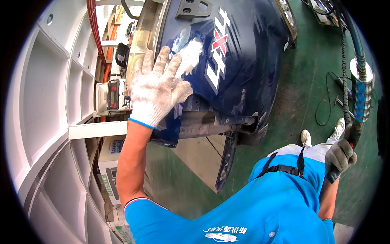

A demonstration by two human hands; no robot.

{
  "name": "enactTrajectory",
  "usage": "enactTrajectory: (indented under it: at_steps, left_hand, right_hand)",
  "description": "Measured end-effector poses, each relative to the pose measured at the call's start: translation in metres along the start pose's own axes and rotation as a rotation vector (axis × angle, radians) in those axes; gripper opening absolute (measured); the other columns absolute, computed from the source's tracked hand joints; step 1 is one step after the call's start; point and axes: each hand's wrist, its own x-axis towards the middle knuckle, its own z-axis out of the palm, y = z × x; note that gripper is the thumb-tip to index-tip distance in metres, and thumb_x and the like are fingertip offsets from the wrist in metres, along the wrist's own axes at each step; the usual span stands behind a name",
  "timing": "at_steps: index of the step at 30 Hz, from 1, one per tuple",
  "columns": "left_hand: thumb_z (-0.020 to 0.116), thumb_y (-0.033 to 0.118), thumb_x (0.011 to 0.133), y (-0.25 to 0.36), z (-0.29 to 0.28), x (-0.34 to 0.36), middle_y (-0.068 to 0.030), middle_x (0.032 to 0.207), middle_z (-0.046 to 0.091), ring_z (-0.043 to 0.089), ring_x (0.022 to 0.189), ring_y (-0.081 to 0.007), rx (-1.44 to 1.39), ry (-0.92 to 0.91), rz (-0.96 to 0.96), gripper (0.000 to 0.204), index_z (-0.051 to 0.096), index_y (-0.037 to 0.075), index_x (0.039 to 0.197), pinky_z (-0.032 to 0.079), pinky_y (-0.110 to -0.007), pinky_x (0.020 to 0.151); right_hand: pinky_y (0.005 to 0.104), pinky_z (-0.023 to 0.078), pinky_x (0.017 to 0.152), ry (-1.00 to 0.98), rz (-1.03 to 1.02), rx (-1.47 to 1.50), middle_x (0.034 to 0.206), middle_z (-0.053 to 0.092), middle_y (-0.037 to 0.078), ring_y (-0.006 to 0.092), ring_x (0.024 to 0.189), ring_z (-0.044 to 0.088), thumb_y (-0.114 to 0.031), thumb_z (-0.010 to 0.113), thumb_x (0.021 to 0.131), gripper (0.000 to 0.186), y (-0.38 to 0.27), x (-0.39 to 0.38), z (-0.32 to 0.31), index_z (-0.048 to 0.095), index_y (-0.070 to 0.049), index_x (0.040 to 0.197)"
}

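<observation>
My left hand (156, 87), in a white knit glove with a blue cuff, lies flat with fingers spread on a dark blue vehicle body panel (248, 73). Beside its fingertips is a whitish, bare-looking patch (190, 56) in the paint. White and red lettering (219, 49) runs along the panel to the right of it. At the right, my right hand (340, 157), in a grey glove, is closed round the dark lower end of a thick hanging cable (360, 99) wrapped in blue and silver. What that end is, I cannot make out.
Below the panel, a bare bracket area (199, 124) is exposed, with a dark strip (228, 162) hanging down. White ribbed wall structure (44, 81) stands on the left. A thin black cord (321, 118) and tools lie on the green floor (300, 85). A headlamp-like light (287, 16) sits beyond the panel.
</observation>
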Motion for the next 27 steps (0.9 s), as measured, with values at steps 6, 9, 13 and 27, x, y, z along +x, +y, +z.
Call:
enactTrajectory:
  at_steps: [6, 9, 13, 27]
  left_hand:
    - [0.079, 0.04, 0.086, 0.021, -0.009, -0.027, -0.0089, 0.146, 0.063, 0.051, 0.142, -0.0366, -0.043, 0.027, 0.05, 0.059, 0.068, 0.016, 0.139, 0.032, -0.056, 0.123]
    - [0.08, 0.039, 0.085, 0.021, -0.008, -0.033, -0.0091, 0.147, 0.063, 0.051, 0.143, -0.0352, -0.07, 0.047, 0.027, 0.06, 0.067, 0.014, 0.139, 0.032, -0.056, 0.123]
    - [0.078, 0.042, 0.087, 0.019, 0.004, -0.017, -0.0096, 0.144, 0.065, 0.054, 0.139, -0.0358, -0.033, 0.089, -0.004, 0.058, 0.068, 0.011, 0.135, 0.033, -0.056, 0.121]
    - [0.054, 0.017, 0.11, 0.203, -0.049, 0.07, -0.0096, 0.086, 0.067, 0.07, 0.076, -0.0226, -3.125, 0.615, -0.602, 0.022, 0.053, 0.001, 0.125, 0.063, -0.046, 0.083]
  right_hand:
    - [0.0274, 0.049, 0.044, -0.03, -0.009, -0.061, 0.084, 0.053, 0.005, 0.0136, 0.056, 0.056, 0.001, 0.062, 0.095, 0.083, 0.007, -0.013, 0.005, 0.02, -0.003, 0.167]
    - [0.0274, 0.049, 0.044, -0.025, -0.01, -0.064, 0.082, 0.052, 0.004, 0.0133, 0.056, 0.056, 0.0, 0.063, 0.095, 0.084, 0.011, -0.018, 0.004, 0.02, -0.004, 0.167]
    - [0.0263, 0.048, 0.043, 0.012, 0.0, -0.063, 0.079, 0.049, 0.002, 0.0114, 0.053, 0.053, -0.001, 0.065, 0.096, 0.084, 0.025, -0.019, 0.007, 0.02, -0.004, 0.167]
    - [0.0305, 0.034, 0.034, 0.183, 0.017, -1.191, 0.054, 0.057, 0.009, 0.0162, 0.035, 0.045, -0.037, 0.089, 0.08, 0.056, -0.047, -0.029, 0.1, 0.06, 0.008, 0.097]
